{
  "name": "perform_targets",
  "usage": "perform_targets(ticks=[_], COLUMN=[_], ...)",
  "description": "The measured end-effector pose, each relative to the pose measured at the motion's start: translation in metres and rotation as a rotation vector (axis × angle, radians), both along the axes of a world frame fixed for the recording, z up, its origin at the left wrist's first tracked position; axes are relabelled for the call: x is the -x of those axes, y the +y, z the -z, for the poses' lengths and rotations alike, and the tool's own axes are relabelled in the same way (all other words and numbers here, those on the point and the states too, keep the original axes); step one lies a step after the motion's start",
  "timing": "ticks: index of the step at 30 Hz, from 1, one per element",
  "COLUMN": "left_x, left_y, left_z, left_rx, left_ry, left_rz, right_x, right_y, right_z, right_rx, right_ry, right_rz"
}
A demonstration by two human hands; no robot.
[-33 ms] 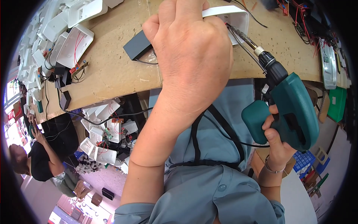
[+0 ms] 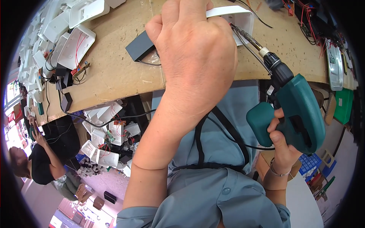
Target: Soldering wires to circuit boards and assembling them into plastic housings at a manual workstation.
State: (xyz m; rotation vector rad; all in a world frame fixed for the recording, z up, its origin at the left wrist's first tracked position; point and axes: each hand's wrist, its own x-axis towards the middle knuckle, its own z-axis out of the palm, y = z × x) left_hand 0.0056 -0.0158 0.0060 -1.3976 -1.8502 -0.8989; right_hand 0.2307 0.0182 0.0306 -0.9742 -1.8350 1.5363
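My right hand grips the handle of a green soldering gun, fingers wrapped around it near the trigger. The gun's metal barrel slants up and left, its tip at a white plastic housing. A speck of red shows by the tip. My left hand is closed over the left part of that housing, back of the hand upward. Its fingertips and whatever they pinch are hidden. Next to the left hand lies a black box with a thin black cable.
White housings pile up at the left of the cardboard-covered bench, with circuit boards and red wires. More housings sit below the bench edge. A metal tray and a green bin are at right. Another person works at far left.
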Motion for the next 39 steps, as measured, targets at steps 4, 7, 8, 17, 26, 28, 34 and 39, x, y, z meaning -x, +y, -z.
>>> perform_targets(ticks=[4, 7, 8, 17, 26, 28, 34, 39], left_x=[0.000, 0.002, 0.002, 0.005, 0.006, 0.006, 0.008, 0.009], left_y=[0.003, 0.004, 0.003, 0.007, 0.008, 0.008, 0.009, 0.011], left_z=[0.001, 0.001, 0.001, 0.003, 0.004, 0.004, 0.004, 0.005], left_rx=[-0.023, -0.041, -0.047, -0.098, -0.146, -0.157, -0.191, -0.221], left_ry=[0.014, 0.024, 0.027, 0.056, 0.083, 0.089, 0.107, 0.123], left_rz=[0.001, 0.001, 0.001, 0.004, 0.008, 0.009, 0.012, 0.016], right_x=[-0.003, -0.003, -0.004, -0.005, -0.006, -0.006, -0.004, -0.006], right_y=[0.001, 0.001, 0.001, -0.001, -0.003, -0.004, -0.005, -0.005], right_z=[0.002, 0.003, 0.003, 0.003, 0.005, 0.005, 0.002, 0.001], right_rx=[-0.012, -0.026, -0.036, 0.017, -0.011, -0.009, -0.009, 0.000], right_ry=[-0.003, -0.006, -0.016, -0.021, 0.003, 0.008, -0.010, -0.026], right_rz=[-0.024, -0.031, -0.035, 0.009, 0.015, 0.021, 0.028, 0.034])
